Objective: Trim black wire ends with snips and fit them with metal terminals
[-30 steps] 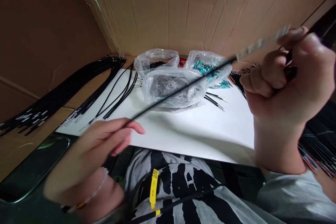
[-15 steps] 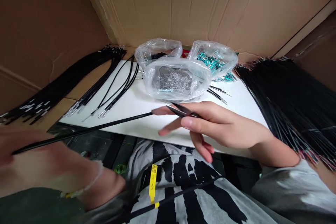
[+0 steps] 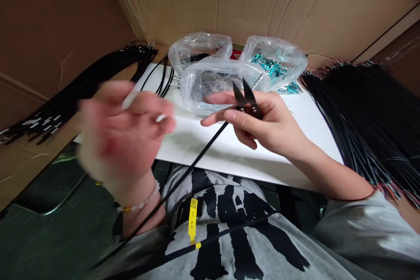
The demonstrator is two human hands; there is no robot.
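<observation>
My right hand [image 3: 262,122] is closed round black thread snips [image 3: 244,96], their two blades apart and pointing up. A black cable [image 3: 193,164] also runs into this hand, pinched between thumb and fingers; its silvery end [image 3: 260,79] sticks out above the hand. My left hand [image 3: 127,135] is raised at the left, palm turned toward me and blurred, with fingers half curled and apart. No object shows in it. Across my lap lies a black cable with a yellow tag [image 3: 193,221] on it.
Clear bags of metal pins [image 3: 216,83] and teal pieces [image 3: 271,68] stand at the back of the white board [image 3: 193,140]. Black cable bundles lie at the left [image 3: 88,78] and right [image 3: 370,113]. Cardboard walls [image 3: 256,4] enclose the place.
My left hand has released the black cable and swung up and right. The cable now slants down toward my lap. My right hand has turned, so the snips point upward.
</observation>
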